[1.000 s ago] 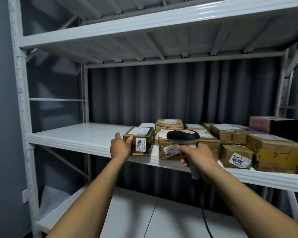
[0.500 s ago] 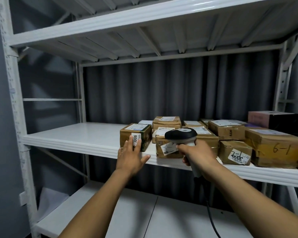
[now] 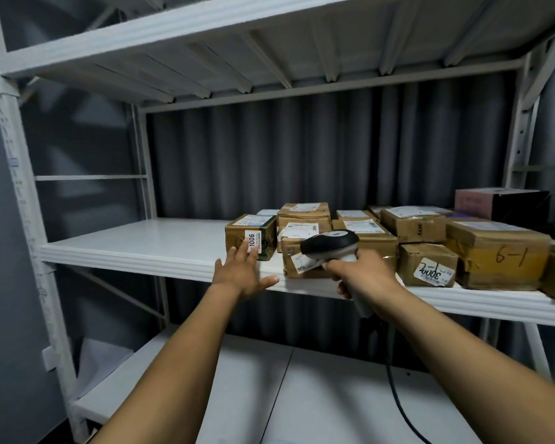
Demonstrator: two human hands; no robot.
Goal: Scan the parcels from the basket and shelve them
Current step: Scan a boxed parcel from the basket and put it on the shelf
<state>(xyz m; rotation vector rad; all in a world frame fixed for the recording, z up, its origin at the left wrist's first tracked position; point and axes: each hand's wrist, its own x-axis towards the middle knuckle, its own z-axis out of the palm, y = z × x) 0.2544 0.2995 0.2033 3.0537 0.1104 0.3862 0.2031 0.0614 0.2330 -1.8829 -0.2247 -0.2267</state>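
Note:
A small brown parcel with a "1006" sticker (image 3: 252, 233) stands on the white middle shelf (image 3: 141, 241), leftmost in a row of cardboard parcels. My left hand (image 3: 242, 272) is in front of it with fingers spread straight, fingertips at the box's front face. My right hand (image 3: 361, 275) grips the handle of a black-and-grey barcode scanner (image 3: 330, 243), whose head is before a taped brown parcel (image 3: 297, 251). The scanner's cable hangs down below my wrist. No basket is in sight.
Several more parcels fill the right of the shelf, among them one marked "6-1" (image 3: 497, 253) and a dark box (image 3: 510, 203) at the back. The shelf's left half is bare. A lower shelf (image 3: 269, 395) and an upper shelf (image 3: 205, 24) frame the bay.
My left hand has let go of the 1006 parcel and pulled back a little, fingers now straight in front of it. The parcel stays pushed in on the shelf; the scanner hand barely moved.

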